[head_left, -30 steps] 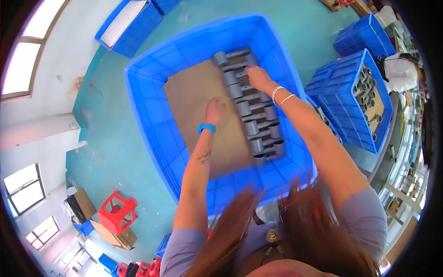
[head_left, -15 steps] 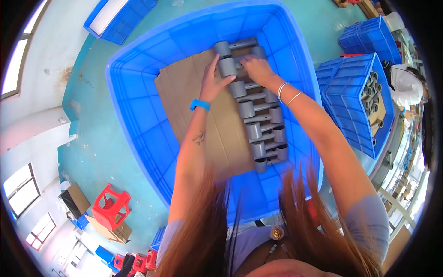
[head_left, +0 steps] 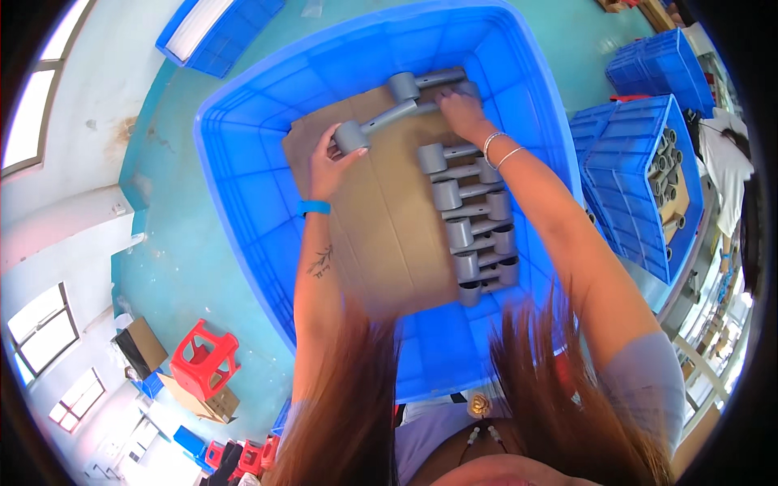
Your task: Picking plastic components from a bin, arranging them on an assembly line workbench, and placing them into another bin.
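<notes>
My left hand (head_left: pixel 331 162), with a blue wristband, is closed round the cylindrical sleeve of a grey tubular fitting (head_left: pixel 351 138). The fitting's slim rod slants up and right toward my right hand (head_left: pixel 463 115). That hand has curled fingers by a grey rod end; whether this belongs to the same fitting is unclear. Just beyond, another grey fitting (head_left: pixel 403 86) lies across the far end of the cardboard sheet (head_left: pixel 381 235). Nearer to me, a row of several grey fittings (head_left: pixel 446 194) lies along the sheet's right side, sleeves alternating left and right.
The sheet lines a large blue plastic bin (head_left: pixel 243 219) with high walls. At right stands a blue crate (head_left: pixel 620 178) holding more grey tubes, with another blue crate (head_left: pixel 660 73) behind. A red stool (head_left: pixel 204 360) is at lower left. A person (head_left: pixel 725 150) is at the far right.
My left hand has moved left and nearer, drawing the fitting's sleeve away from the row. My right hand has shifted slightly right. A gap has opened in the row between them.
</notes>
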The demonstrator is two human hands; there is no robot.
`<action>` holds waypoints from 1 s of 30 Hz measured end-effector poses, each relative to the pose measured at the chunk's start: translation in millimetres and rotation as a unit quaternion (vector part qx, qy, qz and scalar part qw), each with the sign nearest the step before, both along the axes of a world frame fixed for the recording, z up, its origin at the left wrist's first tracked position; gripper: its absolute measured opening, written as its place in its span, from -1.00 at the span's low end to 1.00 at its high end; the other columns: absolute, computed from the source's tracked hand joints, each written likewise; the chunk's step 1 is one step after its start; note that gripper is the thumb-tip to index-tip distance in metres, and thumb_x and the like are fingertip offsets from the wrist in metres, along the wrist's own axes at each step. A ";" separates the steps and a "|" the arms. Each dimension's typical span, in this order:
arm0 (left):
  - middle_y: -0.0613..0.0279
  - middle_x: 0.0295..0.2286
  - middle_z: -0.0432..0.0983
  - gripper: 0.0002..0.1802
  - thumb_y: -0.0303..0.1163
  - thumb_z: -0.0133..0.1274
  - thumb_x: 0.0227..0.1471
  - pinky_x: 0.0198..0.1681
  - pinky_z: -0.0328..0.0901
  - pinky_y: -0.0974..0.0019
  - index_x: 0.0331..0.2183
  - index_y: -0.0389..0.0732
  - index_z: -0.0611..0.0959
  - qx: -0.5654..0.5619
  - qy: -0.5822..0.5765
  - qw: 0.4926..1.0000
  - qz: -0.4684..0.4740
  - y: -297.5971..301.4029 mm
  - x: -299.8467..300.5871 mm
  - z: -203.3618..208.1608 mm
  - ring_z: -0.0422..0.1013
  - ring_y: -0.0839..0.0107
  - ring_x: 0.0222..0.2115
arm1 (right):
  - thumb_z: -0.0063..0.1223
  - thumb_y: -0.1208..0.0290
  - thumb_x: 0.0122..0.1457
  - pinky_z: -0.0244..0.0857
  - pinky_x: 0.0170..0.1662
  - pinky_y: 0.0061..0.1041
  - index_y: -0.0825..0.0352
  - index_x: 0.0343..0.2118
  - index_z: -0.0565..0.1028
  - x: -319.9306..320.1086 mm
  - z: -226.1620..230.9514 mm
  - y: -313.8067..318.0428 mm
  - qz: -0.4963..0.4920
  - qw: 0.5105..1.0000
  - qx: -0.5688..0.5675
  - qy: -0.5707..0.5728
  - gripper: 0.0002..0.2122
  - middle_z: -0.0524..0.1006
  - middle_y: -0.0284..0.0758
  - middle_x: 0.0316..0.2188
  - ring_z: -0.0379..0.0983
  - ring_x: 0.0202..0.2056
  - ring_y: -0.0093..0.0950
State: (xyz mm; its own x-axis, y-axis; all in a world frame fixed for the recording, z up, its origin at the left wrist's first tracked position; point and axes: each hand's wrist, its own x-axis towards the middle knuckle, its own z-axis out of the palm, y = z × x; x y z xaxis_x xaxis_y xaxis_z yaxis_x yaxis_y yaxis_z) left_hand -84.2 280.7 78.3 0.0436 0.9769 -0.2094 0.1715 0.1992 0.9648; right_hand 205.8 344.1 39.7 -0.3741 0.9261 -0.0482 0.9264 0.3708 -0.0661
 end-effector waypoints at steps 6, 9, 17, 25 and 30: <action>0.08 -0.21 0.41 -0.25 -0.42 0.31 -0.31 -0.18 0.33 0.36 -0.02 -0.25 0.35 0.006 -0.044 0.999 -0.005 -0.9 4.6 2.4 0.39 0.37 -0.20 | -0.09 0.54 -0.06 0.39 -0.37 -0.31 0.30 -0.51 0.51 -16.0 9.8 -33.1 0.026 0.998 -0.051 -0.015 -0.89 0.52 -0.17 -0.47 0.50 -0.38 -0.24; 0.06 -0.22 0.41 -0.26 -0.39 0.31 -0.32 -0.24 0.36 0.34 -0.04 -0.26 0.35 0.007 -0.034 0.999 -0.013 2.3 20.7 0.1 0.41 0.35 -0.25 | -0.09 0.52 -0.05 0.38 -0.35 -0.28 0.31 -0.48 0.53 -5.3 7.2 -41.3 0.029 0.995 -0.095 0.002 -0.87 0.53 -0.16 -0.50 0.50 -0.40 -0.21; 0.15 -0.21 0.30 -0.40 -0.35 0.25 -0.22 -0.13 0.22 0.35 -0.16 -0.29 0.33 -0.029 -0.150 0.983 0.105 -31.8 120.2 2.4 0.25 0.42 -0.17 | 0.11 0.16 -0.10 0.30 -0.24 -0.22 0.42 -0.19 0.40 -37.0 81.5 -55.2 -0.369 0.691 -0.324 0.531 -0.53 0.48 -0.05 -0.28 0.43 -0.26 -0.11; 0.13 -0.13 0.26 -0.51 -0.63 -0.01 -0.11 -0.07 0.22 0.34 -0.08 -0.22 0.29 -0.087 -0.308 0.942 0.099 -37.8 147.8 -15.4 0.28 0.32 -0.13 | 0.24 0.40 -0.26 0.27 -0.13 -0.26 0.38 -0.04 0.30 9.6 60.4 23.4 0.031 0.990 -0.114 0.074 -0.39 0.43 -0.07 -0.19 0.35 -0.14 -0.09; 0.06 -0.08 0.24 -0.47 -0.58 0.01 -0.11 -0.04 0.20 0.33 -0.04 -0.30 0.27 -0.036 -0.101 0.985 0.137 -20.6 111.1 -54.2 0.27 0.29 -0.09 | 0.19 0.54 -0.30 0.26 -0.10 -0.29 0.40 -0.09 0.33 1.9 54.1 46.2 0.045 0.965 -0.251 -0.055 -0.43 0.42 -0.08 -0.17 0.36 -0.12 -0.16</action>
State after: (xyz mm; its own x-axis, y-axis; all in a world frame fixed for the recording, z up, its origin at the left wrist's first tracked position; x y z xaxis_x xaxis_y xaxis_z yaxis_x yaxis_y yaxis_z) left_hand 26.9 260.1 24.1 -0.1725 0.9407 -0.2921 -0.0927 0.2797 0.9556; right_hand 207.7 390.3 93.8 -0.4194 0.7393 -0.5268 0.9033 0.3977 -0.1610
